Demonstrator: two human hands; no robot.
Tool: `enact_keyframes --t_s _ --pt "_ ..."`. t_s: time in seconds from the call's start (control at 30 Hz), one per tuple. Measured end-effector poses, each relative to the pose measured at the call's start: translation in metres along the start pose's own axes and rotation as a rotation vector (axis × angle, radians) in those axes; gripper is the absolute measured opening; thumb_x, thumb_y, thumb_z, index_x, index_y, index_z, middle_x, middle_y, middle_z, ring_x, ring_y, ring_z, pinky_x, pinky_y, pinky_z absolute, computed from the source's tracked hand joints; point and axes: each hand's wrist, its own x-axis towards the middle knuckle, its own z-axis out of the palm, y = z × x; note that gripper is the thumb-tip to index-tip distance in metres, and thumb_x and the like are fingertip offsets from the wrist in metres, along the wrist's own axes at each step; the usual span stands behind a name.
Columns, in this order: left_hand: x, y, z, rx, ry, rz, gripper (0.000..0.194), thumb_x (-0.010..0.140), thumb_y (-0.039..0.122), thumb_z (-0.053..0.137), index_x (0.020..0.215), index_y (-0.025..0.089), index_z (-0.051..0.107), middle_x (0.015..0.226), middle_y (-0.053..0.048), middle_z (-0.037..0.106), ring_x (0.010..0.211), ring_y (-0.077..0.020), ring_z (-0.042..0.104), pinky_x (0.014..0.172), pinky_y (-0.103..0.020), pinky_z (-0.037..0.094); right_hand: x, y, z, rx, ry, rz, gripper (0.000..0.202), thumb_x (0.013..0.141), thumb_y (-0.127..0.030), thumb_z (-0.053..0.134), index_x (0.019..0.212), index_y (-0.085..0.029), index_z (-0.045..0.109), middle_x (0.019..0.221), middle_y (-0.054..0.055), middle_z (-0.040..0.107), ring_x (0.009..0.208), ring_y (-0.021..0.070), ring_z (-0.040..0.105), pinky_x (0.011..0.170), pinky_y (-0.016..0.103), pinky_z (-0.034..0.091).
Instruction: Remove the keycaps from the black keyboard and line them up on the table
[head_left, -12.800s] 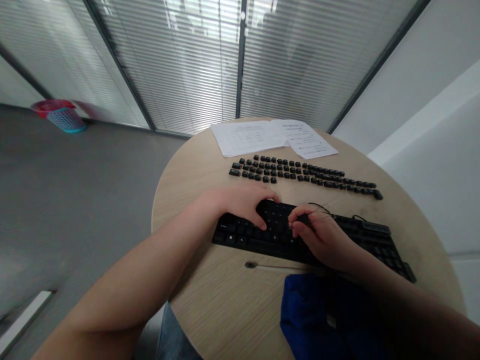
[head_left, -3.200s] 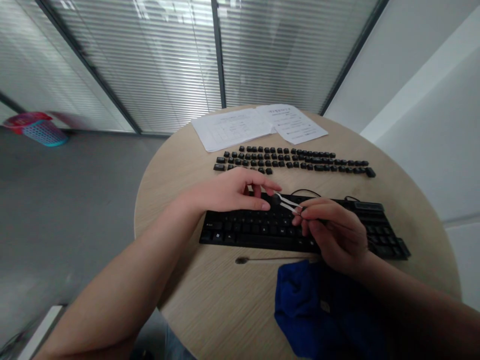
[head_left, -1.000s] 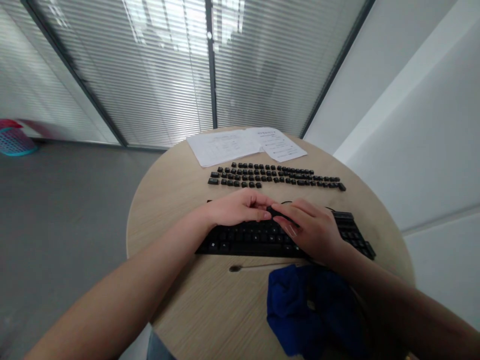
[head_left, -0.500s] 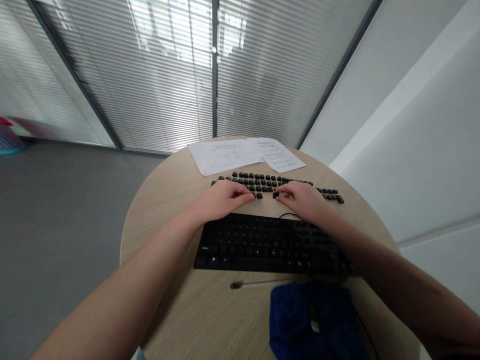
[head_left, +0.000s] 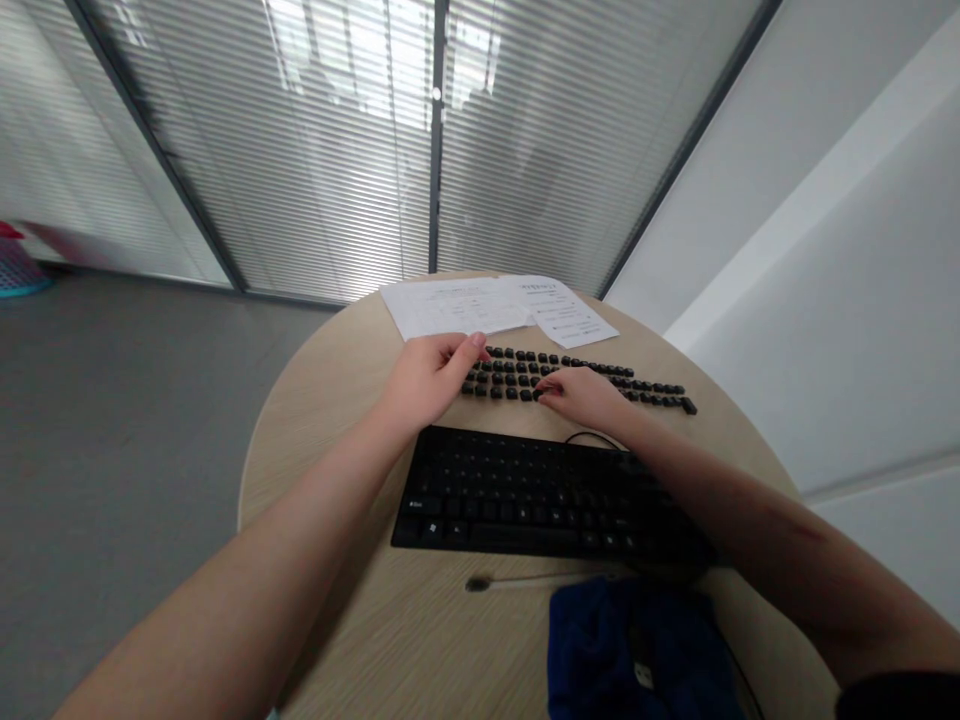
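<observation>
Several rows of loose black keycaps (head_left: 511, 380) stand on the round wooden table (head_left: 322, 400). At the rows' left end is my left hand (head_left: 427, 380), its thumb held out and its fingers loosely bent, partly hidden behind the thumb. I see nothing held in it. My right hand (head_left: 581, 394) reaches over the front row, with thumb and fingertips closed on a small black keycap (head_left: 538, 395) at table level. Just in front of both hands lies a black keyboard (head_left: 517, 490), its right part shaded under my right forearm.
Printed sheets of paper (head_left: 457, 305) lie at the table's far edge. A thin brush (head_left: 480, 583) is below the keyboard, and a blue cloth (head_left: 592, 640) with a USB plug (head_left: 643, 675) on it sits nearer me. A cable (head_left: 592, 435) curves behind the keyboard.
My left hand has moved left and away from me, off the front row's middle. My right hand has shifted slightly left, bringing its keycap up against the row.
</observation>
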Motion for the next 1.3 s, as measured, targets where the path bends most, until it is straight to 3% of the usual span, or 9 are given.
enact_keyframes --t_s 0.33,0.47,0.57,0.73,0.83,0.93,1.03,1.17,1.3 --pt "-0.005 0.005 -0.004 -0.068 0.021 0.159 0.056 0.102 0.057 0.048 0.082 0.017 0.081 0.054 0.002 0.054 0.056 -0.0149 0.053 0.057 -0.030 0.038 -0.004 -0.002 0.001 0.028 0.087 0.007 0.023 0.093 -0.030 0.070 0.110 -0.022 0.084 0.090 0.005 0.079 0.083 0.0230 0.069 0.074 0.032 0.048" --pt "-0.004 0.000 0.000 -0.084 -0.004 0.136 0.058 0.102 0.060 0.046 0.081 0.018 0.080 0.054 0.001 0.055 0.057 -0.0156 0.054 0.056 -0.029 0.038 -0.013 -0.005 -0.013 0.056 0.149 -0.009 0.024 0.098 -0.032 0.064 0.107 -0.020 0.083 0.095 0.009 0.079 0.089 0.0249 0.070 0.081 0.035 0.050" --pt "-0.004 -0.005 0.002 -0.125 -0.033 0.104 0.063 0.104 0.061 0.040 0.075 0.019 0.076 0.056 0.000 0.056 0.058 -0.0154 0.054 0.056 -0.029 0.039 -0.033 -0.005 -0.031 0.151 0.258 -0.008 0.039 0.108 -0.037 0.046 0.105 -0.019 0.081 0.102 0.011 0.079 0.097 0.0254 0.070 0.087 0.037 0.051" --pt "-0.004 -0.003 0.003 -0.162 -0.077 0.080 0.066 0.107 0.058 0.033 0.071 0.019 0.072 0.057 -0.001 0.055 0.058 -0.0147 0.054 0.057 -0.029 0.040 -0.094 -0.013 -0.048 0.500 0.481 0.034 0.053 0.110 -0.044 0.031 0.097 -0.023 0.078 0.091 0.007 0.073 0.087 0.0226 0.067 0.082 0.036 0.052" --pt "-0.005 0.002 0.003 -0.116 -0.160 0.077 0.059 0.106 0.052 0.035 0.071 0.019 0.071 0.058 0.000 0.056 0.059 -0.0150 0.055 0.058 -0.029 0.041 -0.127 -0.024 -0.049 0.583 0.428 0.167 0.053 0.110 -0.047 0.030 0.090 -0.024 0.074 0.070 0.002 0.064 0.065 0.0189 0.061 0.062 0.031 0.048" --pt "-0.005 0.008 0.005 -0.027 -0.289 0.094 0.048 0.103 0.042 0.039 0.075 0.020 0.072 0.061 0.000 0.059 0.063 -0.0157 0.057 0.061 -0.029 0.043 -0.144 -0.031 -0.050 0.592 0.315 0.172 0.038 0.104 -0.046 0.047 0.083 -0.024 0.070 0.059 -0.001 0.055 0.053 0.0163 0.052 0.053 0.029 0.042" --pt "-0.006 0.011 0.007 0.040 -0.383 0.119 0.039 0.099 0.036 0.043 0.079 0.020 0.072 0.065 0.000 0.062 0.067 -0.0162 0.059 0.067 -0.029 0.046 -0.149 -0.029 -0.054 0.654 0.146 0.089 0.028 0.098 -0.043 0.059 0.080 -0.023 0.066 0.058 -0.002 0.056 0.052 0.0147 0.052 0.050 0.026 0.041" --pt "-0.005 0.005 0.011 0.039 -0.408 0.086 0.033 0.097 0.035 0.044 0.083 0.020 0.070 0.070 0.000 0.063 0.068 -0.0162 0.059 0.068 -0.030 0.048 -0.153 -0.020 -0.057 0.873 -0.070 0.048 0.024 0.097 -0.047 0.062 0.098 -0.023 0.067 0.067 0.000 0.067 0.050 0.0138 0.057 0.045 0.024 0.044" --pt "-0.005 -0.004 0.013 -0.047 -0.384 0.024 0.025 0.091 0.028 0.041 0.079 0.021 0.062 0.067 0.000 0.056 0.063 -0.0161 0.053 0.061 -0.030 0.045 -0.155 -0.012 -0.055 0.866 -0.106 0.020 0.030 0.100 -0.049 0.059 0.112 -0.023 0.069 0.080 0.003 0.075 0.054 0.0141 0.061 0.047 0.024 0.047"
